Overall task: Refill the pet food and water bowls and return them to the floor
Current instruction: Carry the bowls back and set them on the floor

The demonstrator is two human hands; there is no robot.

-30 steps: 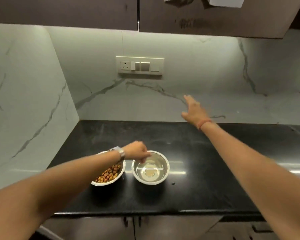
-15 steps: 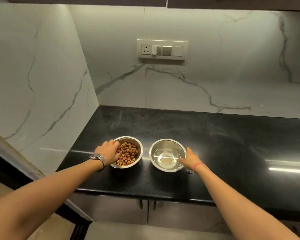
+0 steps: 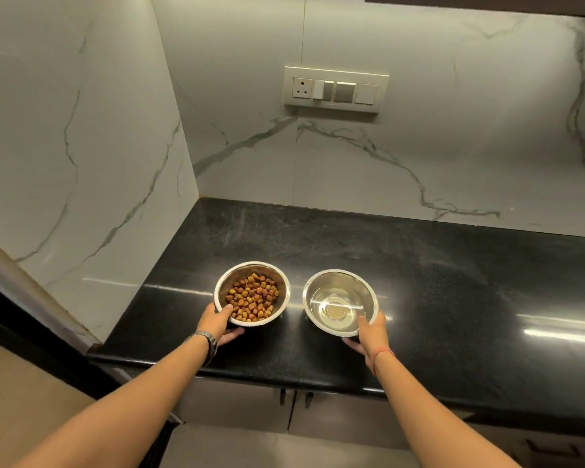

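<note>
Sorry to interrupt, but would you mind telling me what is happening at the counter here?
A person is standing at a black countertop with a steel bowl in each hand. The left hand grips the near rim of the bowl of pet food, thumb on the rim and fingers underneath. The right hand holds the water bowl the same way. Both bowls are filled and sit at or just above the counter; whether they are lifted yet is hard to tell. Neither is on the floor yet.

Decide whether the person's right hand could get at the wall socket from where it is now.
Probably not freely: the right hand grips the water bowl, so it would have to let go. Otherwise the black counter below the wall socket lies bare.
</note>
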